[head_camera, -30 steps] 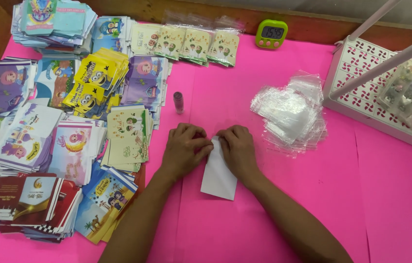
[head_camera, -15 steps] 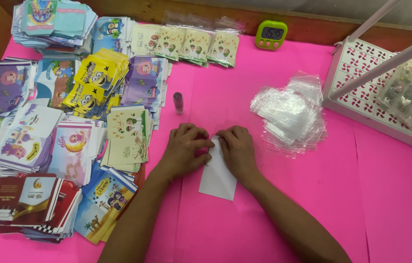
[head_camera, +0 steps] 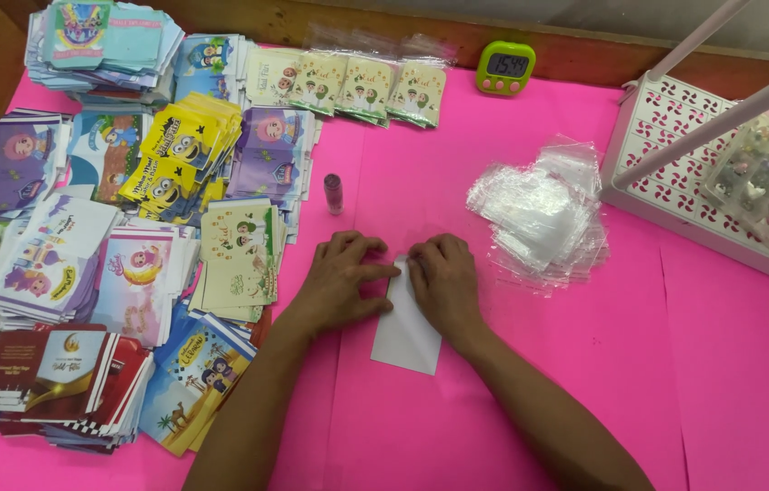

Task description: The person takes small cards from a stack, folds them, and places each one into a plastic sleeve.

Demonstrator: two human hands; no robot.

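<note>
While both hands press white envelope (head_camera: 407, 332), colourful packets (head_camera: 239, 255) left.

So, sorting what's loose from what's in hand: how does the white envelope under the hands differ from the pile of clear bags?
The white envelope is one opaque sheet, lying flat; the pile of clear bags is many see-through pieces, crinkled and heaped. The left hand and right hand press on the envelope, while nothing touches the bags. The envelope lies nearer the person, the bags farther and to the right. Both rest on the pink table cover.

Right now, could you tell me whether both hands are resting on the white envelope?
Yes, the left hand and the right hand both press flat on the upper end of the white envelope lying on the pink table cover.
</note>
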